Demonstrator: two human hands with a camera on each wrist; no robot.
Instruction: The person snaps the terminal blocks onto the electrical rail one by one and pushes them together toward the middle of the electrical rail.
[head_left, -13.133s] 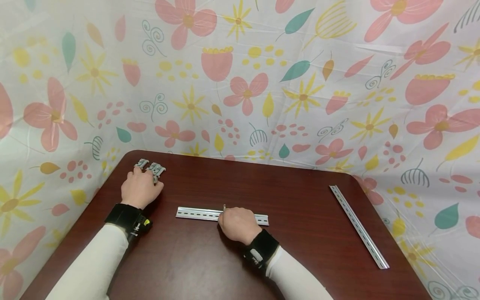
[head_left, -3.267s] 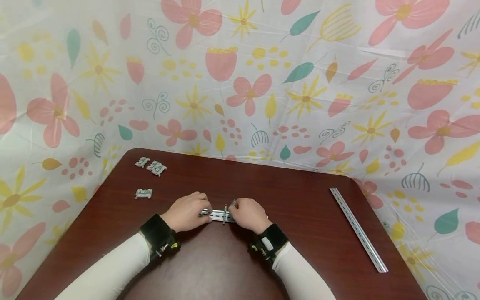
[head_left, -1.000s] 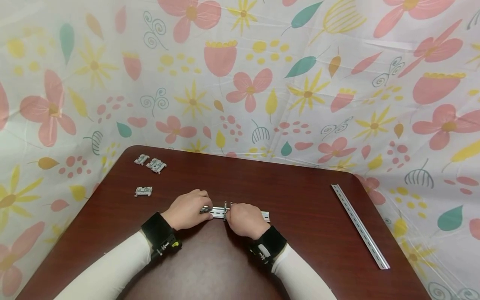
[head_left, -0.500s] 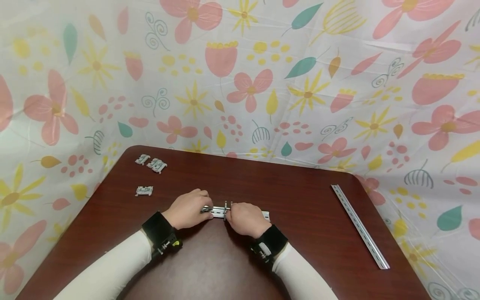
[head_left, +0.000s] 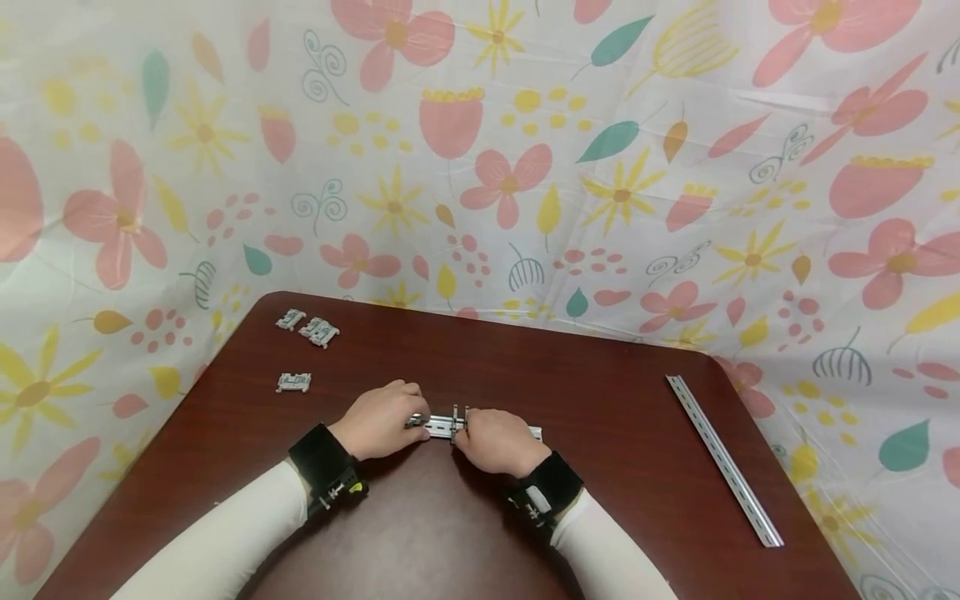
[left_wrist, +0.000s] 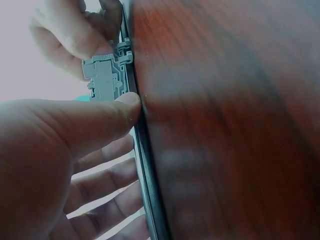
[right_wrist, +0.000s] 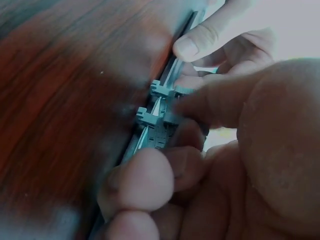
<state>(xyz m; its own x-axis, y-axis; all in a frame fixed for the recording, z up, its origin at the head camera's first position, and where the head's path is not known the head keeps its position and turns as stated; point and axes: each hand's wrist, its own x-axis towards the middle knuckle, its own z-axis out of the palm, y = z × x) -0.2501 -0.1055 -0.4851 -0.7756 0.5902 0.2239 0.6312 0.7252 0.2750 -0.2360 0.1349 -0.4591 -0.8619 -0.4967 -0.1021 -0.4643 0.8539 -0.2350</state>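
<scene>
A short slotted metal DIN rail [head_left: 441, 427] lies crosswise in front of me. My left hand [head_left: 381, 422] grips its left part, thumb [left_wrist: 107, 120] along the near edge and fingers behind. Two thin grey terminal blocks stand upright on the rail between the hands. The left block [head_left: 454, 425] shows most; close to its right, a second block [head_left: 467, 414] is pinched by my right hand [head_left: 498, 442], which hides much of it. In the right wrist view, the feet of the farther block [right_wrist: 160, 90] and the nearer block [right_wrist: 147, 117] sit at the rail's edge, a small gap apart.
A loose terminal block [head_left: 294, 382] lies left of the left hand. Farther back are another block [head_left: 291, 319] and a small cluster of blocks [head_left: 320, 332]. A longer DIN rail [head_left: 723, 458] lies slanted along the right side of the brown table [head_left: 585, 367].
Thirteen seconds ago the left hand was among the far-left blocks; now it grips the rail, and one block lies nearer. Since 3.3 seconds ago the right hand's block has come closer to the first.
</scene>
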